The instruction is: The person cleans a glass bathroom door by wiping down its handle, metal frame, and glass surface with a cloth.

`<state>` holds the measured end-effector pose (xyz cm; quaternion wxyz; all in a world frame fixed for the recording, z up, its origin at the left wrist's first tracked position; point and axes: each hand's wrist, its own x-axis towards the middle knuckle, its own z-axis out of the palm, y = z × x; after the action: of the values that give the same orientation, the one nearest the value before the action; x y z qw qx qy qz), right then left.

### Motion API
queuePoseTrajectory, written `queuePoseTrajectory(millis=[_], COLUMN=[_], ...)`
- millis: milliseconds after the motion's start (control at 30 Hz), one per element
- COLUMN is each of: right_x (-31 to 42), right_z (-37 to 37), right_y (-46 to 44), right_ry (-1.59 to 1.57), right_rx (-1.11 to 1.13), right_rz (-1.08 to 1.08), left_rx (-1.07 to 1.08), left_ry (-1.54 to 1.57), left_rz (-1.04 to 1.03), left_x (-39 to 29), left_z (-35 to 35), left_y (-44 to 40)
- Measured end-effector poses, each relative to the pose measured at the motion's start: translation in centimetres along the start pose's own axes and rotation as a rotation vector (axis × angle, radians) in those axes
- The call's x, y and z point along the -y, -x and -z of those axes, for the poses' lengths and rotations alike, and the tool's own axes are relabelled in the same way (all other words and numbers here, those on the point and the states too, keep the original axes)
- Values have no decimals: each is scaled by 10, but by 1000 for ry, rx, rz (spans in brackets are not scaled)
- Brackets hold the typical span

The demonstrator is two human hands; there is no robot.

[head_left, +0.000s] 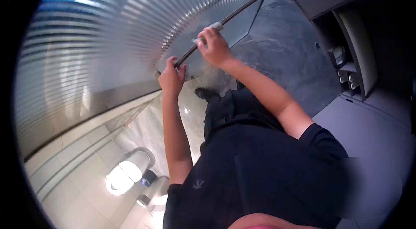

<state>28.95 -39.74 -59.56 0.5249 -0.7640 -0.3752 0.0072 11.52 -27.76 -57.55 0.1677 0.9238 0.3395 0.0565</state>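
A long metal bar handle (237, 11) runs slantwise across a ribbed glass panel (130, 25). My right hand (213, 47) is closed around a white cloth (216, 25), which is pressed against the middle of the bar. Nearer the bar's lower left end, my left hand (171, 78) has its thumb and fingers closed on the metal. Part of the cloth is hidden under my right fingers.
Right of the glass lies a grey marbled surface (281, 42). Dark shelving (349, 68) at the right holds small items. At the lower left are a bright round-ended fixture (125, 177) and pale tiles (82, 181). A dark shoe (206, 94) shows below my hands.
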Motion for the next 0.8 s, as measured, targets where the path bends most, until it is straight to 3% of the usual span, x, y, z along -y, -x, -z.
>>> queuePoseTrajectory(millis=[367,500,700,800], right_x=[-88,-96,-96,-82], right_z=[89,93,75,69], right_y=[-76,-79,-67,-60], right_ry=[157,199,229,94], right_rx=[-39,-16,-172,-156], right_rz=[-187,-182,-39,-111], left_rx=[-22,-12,-20,-11], left_ry=[23,4,14,85], left_rz=[-87,-80,-66,-73], left_x=[-2,-4,-2,-4], left_z=[1,3,1,3], left_y=[0,1,0,0])
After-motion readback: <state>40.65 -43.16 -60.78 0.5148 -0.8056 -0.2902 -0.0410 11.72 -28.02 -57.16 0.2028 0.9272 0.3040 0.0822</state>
